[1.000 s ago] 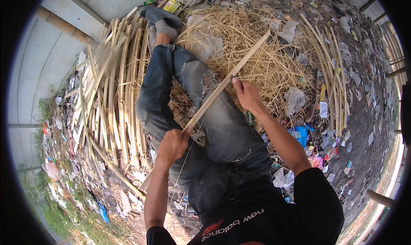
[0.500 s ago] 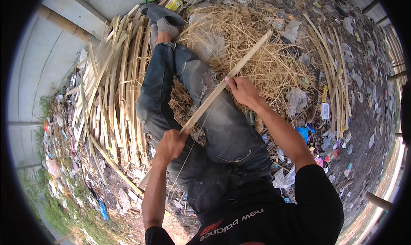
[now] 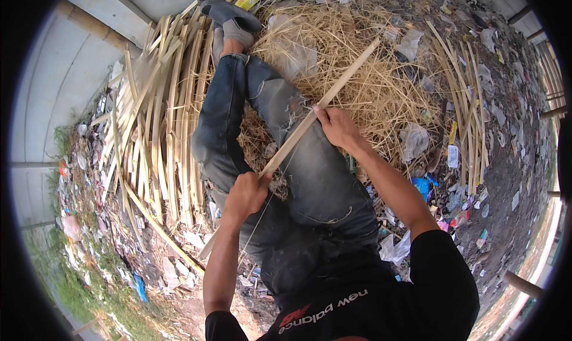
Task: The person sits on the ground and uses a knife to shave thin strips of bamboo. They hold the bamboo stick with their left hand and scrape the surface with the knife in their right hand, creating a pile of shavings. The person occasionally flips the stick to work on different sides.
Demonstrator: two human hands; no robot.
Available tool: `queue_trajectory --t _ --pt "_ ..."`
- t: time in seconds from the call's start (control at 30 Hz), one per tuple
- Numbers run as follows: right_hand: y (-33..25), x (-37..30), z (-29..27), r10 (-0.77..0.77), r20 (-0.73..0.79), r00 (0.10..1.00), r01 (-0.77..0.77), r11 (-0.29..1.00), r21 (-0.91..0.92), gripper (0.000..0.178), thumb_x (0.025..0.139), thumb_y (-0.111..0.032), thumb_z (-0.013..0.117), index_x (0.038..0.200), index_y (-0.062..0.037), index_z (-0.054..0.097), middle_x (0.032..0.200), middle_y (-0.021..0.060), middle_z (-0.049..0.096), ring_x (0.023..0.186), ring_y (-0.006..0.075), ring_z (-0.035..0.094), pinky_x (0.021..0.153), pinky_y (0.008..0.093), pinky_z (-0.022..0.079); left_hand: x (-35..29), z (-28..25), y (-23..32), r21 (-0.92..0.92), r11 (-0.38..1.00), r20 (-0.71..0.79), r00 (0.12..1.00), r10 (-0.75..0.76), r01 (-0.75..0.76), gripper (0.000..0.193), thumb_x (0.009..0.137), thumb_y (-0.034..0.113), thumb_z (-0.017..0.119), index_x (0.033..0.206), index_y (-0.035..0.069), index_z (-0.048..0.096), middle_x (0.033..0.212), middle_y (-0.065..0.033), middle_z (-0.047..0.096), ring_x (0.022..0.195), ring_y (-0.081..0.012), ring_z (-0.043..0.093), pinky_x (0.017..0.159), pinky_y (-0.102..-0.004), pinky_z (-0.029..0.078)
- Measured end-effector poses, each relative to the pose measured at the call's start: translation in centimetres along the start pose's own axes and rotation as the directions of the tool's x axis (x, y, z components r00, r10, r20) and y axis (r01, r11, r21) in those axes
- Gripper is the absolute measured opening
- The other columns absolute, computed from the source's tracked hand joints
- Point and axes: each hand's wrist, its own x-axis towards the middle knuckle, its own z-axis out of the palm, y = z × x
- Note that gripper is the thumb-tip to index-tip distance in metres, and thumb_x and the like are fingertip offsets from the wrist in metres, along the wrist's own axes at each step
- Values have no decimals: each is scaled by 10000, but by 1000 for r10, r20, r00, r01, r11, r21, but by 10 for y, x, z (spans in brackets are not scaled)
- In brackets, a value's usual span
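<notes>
A long, pale bamboo strip (image 3: 348, 73) lies slantwise over my thighs in worn dark jeans (image 3: 325, 174). My left hand (image 3: 245, 197) is closed round its lower part, above my left thigh, and a short length shows past the wrist. Farther up, my right hand (image 3: 337, 126) grips the strip near its middle, with the thumb on top and the fingers mostly hidden. The far end points up and to the right over a heap of straw-like shavings (image 3: 381, 91). A thin pale fibre (image 3: 259, 222) hangs below the strip between my legs.
Many bamboo strips (image 3: 173, 132) are piled to the left of my legs. A smaller bundle of strips (image 3: 468, 114) lies at the right. Plastic litter (image 3: 414, 139) covers much of the ground. A pale wall (image 3: 53, 103) stands at the far left.
My left hand has shifted slightly up and to the right along the line of the strip. My right hand keeps nearly the same place, still gripping it.
</notes>
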Motion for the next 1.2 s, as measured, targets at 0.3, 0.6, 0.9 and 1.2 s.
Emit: queue_trajectory --t 0.3,0.6,0.9,1.2 --pt "-21 -31 13 -88 -8 996 87 996 -34 646 1096 -472 444 800 40 705 758 293 677 763 499 676 742 567 538 0 -6 10 78 986 -76 985 154 -148 314 1053 304 577 1000 10 674 843 -225 581 778 -456 617 647 -576 504" --pt "-36 -42 3 -93 112 989 94 996 -8 640 1083 -493 471 819 35 720 758 289 673 786 496 676 719 562 532 37 -2 57 -104 989 -184 976 -120 102 334 1031 269 618 902 -38 635 776 -221 563 709 -460 594 638 -591 482" --pt "-28 -41 1 -129 110 986 117 988 102 644 1055 -543 520 779 5 716 648 266 632 666 468 664 655 518 512 75 -20 100 -144 940 -30 948 -316 309 498 1045 401 541 935 -59 697 934 -335 714 931 -515 712 815 -582 572" --pt "-7 -25 -6 -80 354 932 -69 919 388 793 1040 -622 522 630 51 609 513 186 493 480 283 489 537 452 404 76 -12 96 -117 959 -70 961 -266 257 524 1036 437 565 925 -51 719 897 -326 719 920 -511 720 832 -575 577"
